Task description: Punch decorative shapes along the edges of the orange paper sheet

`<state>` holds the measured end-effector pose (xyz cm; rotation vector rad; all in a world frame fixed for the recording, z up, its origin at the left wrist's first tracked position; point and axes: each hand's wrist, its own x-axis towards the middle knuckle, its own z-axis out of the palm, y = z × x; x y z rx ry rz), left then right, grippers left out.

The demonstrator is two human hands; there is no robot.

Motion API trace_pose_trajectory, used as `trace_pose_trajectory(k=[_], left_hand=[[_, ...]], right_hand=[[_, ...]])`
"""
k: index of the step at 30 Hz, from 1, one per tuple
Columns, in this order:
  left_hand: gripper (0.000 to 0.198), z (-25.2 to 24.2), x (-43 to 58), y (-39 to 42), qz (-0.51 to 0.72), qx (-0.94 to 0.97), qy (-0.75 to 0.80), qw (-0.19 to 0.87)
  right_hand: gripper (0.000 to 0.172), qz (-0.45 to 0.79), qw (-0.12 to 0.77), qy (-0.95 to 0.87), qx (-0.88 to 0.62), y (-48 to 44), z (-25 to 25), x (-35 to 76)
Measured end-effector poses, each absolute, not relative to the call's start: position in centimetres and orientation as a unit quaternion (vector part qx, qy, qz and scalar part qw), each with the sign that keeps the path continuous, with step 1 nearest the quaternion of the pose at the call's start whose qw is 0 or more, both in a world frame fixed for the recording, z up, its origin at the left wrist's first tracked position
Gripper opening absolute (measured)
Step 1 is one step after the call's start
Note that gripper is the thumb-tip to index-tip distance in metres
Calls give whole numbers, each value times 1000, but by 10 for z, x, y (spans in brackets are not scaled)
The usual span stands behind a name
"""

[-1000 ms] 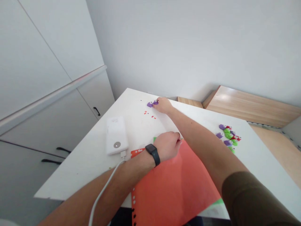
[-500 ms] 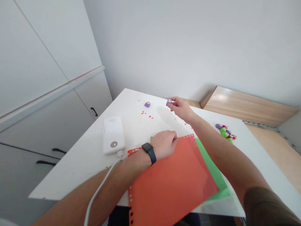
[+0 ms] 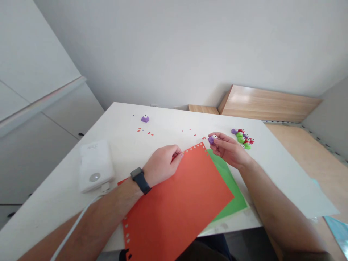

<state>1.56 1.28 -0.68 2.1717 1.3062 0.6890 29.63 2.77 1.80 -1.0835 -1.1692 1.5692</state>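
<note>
My right hand (image 3: 230, 148) pinches a small purple clay lump with a googly eye (image 3: 212, 140) between thumb and fingers, held above the table near the paper's upper right corner. My left hand (image 3: 163, 164), wearing a dark watch (image 3: 140, 180), lies curled closed over the upper edge of an orange sheet of paper (image 3: 179, 203). What its fingers grip, if anything, is hidden. Holes run along the sheet's edges. Partly beneath it lies a green sheet (image 3: 231, 197). A second purple lump with an eye (image 3: 145, 119) sits alone at the back left.
Several purple, green and red eyed lumps (image 3: 243, 139) cluster on the table's right. A white power bank (image 3: 96, 166) with a cable stands at left. Orange paper scraps (image 3: 150, 133) dot the white table (image 3: 122, 123). A wooden panel (image 3: 266, 103) stands behind at right.
My right hand has lifted the purple lump from the table's back edge and brought it nearer and to the right. My left hand stays closed on the orange sheet; the view has shifted right.
</note>
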Motion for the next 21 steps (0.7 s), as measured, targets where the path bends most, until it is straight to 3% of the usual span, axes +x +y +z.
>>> trace_pose_trajectory(k=[11,21], left_hand=[[28,-4,17,15,239,782,511,265],[25,-3,17,14,248,778,514,264]], right_hand=[[26,622,410,-493,-449,34,-2,310],[21,634,458,-453,-428,34,0,306]])
